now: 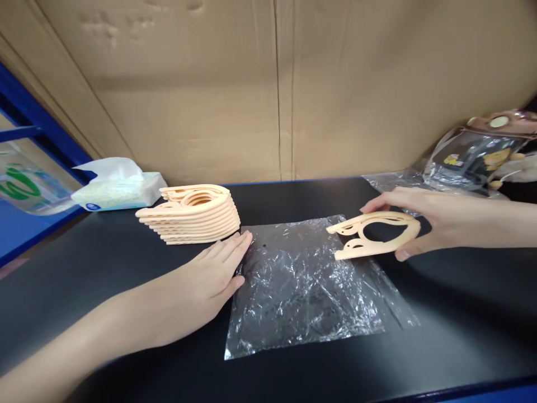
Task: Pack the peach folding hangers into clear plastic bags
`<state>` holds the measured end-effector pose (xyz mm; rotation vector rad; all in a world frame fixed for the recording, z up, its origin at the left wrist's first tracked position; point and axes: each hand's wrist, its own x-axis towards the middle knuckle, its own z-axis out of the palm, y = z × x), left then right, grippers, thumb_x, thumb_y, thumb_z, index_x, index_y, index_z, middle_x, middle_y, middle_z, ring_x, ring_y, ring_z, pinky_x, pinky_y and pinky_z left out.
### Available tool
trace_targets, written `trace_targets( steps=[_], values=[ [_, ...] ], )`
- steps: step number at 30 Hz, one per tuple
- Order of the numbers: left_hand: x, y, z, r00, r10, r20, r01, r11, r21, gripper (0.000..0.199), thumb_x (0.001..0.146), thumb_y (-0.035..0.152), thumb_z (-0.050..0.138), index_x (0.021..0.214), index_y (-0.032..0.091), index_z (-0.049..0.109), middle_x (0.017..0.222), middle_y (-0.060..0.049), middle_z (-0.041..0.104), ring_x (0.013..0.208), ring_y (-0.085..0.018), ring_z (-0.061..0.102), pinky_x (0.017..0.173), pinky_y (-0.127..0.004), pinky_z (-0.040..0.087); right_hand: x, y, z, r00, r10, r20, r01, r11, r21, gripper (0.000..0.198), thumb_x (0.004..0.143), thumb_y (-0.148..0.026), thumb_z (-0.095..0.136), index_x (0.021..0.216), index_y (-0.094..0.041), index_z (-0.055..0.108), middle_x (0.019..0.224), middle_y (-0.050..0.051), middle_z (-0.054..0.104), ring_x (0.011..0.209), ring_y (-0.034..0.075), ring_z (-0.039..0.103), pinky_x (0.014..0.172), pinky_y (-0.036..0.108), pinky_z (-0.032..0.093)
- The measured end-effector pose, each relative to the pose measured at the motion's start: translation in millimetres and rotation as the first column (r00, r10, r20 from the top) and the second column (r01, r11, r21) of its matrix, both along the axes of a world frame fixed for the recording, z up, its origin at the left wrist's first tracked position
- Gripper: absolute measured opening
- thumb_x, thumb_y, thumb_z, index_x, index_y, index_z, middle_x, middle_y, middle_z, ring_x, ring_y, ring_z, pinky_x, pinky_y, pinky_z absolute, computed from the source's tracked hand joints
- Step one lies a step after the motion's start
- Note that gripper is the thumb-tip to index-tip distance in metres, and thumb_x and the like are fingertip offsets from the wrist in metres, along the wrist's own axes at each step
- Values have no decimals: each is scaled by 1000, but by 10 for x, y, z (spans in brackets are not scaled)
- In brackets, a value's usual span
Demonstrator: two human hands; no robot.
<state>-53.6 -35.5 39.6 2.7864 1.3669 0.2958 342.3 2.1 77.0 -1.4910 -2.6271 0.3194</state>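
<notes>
My right hand point(419, 221) grips a pale peach folding hanger point(388, 244) by its rounded end. The hanger is folded, and its two narrow arm ends point left over the right part of a clear plastic bag point(302, 285). That bag lies flat and wrinkled on the black tabletop. At the bag's left edge, my left hand point(222, 268) rests with its fingers stretched out and nothing in it. Just beyond those fingertips stands a neat stack of matching folded hangers point(197, 218), several layers high.
Behind the stack sits a tissue pack point(121, 190) with a tissue sticking out. A clear pouch with a brown top point(474, 151) leans at the back right. Cardboard point(210, 89) forms the back wall, and a blue frame point(42, 129) stands at the left.
</notes>
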Motion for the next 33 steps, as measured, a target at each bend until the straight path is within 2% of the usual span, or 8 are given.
trace_targets(
  steps=[4,7,10,13,19,23,27,33],
  values=[
    [-20,18,-23,989,-41,-145,25,993,-115,62,94,40,42,152,22,26,154,-5,33,141,-27,33,118,-39,24,-166,-15,-102,997,25,-67,-29,998,-61,67,68,-48,76,128,-31,50,119,5,63,106,29,60,85,39,50],
    [9,25,-4,988,4,-156,-36,979,-202,66,95,44,39,153,22,19,156,-5,27,141,-28,31,116,-41,30,-285,-21,-180,993,27,-117,-42,992,-122,77,68,-50,75,135,-30,42,121,6,61,105,28,60,83,38,52],
    [36,27,-5,990,26,-140,-64,959,-275,68,96,47,38,154,22,13,157,-4,22,142,-30,28,113,-43,34,-366,-22,-265,987,32,-158,-49,993,-104,79,68,-47,75,136,-26,42,129,8,57,112,29,58,89,40,51],
    [52,28,-19,996,15,-86,-39,956,-290,68,96,46,39,154,25,10,157,-2,21,142,-29,28,113,-42,36,-431,-34,-345,973,64,-222,-82,994,-76,83,68,-45,75,141,-27,39,133,9,55,115,29,57,91,40,50],
    [95,23,7,999,-24,-42,12,964,-266,68,97,42,41,153,28,6,156,-2,21,140,-28,29,112,-41,37,-506,-85,-372,957,84,-278,-113,989,-92,94,75,-47,70,152,-31,19,141,11,48,114,28,59,85,39,53],
    [81,30,-27,998,-24,-51,10,966,-257,69,97,42,41,152,28,2,156,-2,16,142,-28,25,113,-42,34,-383,-36,-362,979,84,-184,-91,995,-34,93,74,-51,70,152,-30,21,126,7,60,103,25,62,84,37,52],
    [74,43,-52,999,-28,-46,15,966,-260,71,97,44,39,152,27,-3,157,-2,8,143,-29,17,115,-45,30,-286,21,-378,992,43,-119,-51,997,-58,92,76,-54,68,152,-29,22,106,4,66,89,22,63,78,35,52],
    [102,20,22,999,-3,-51,-11,961,-275,67,97,43,40,153,27,5,156,-4,15,142,-29,22,115,-44,31,-442,-30,-380,987,40,-158,-58,992,-112,83,80,-55,63,148,-28,26,101,3,66,82,19,60,76,36,50]
  ],
)
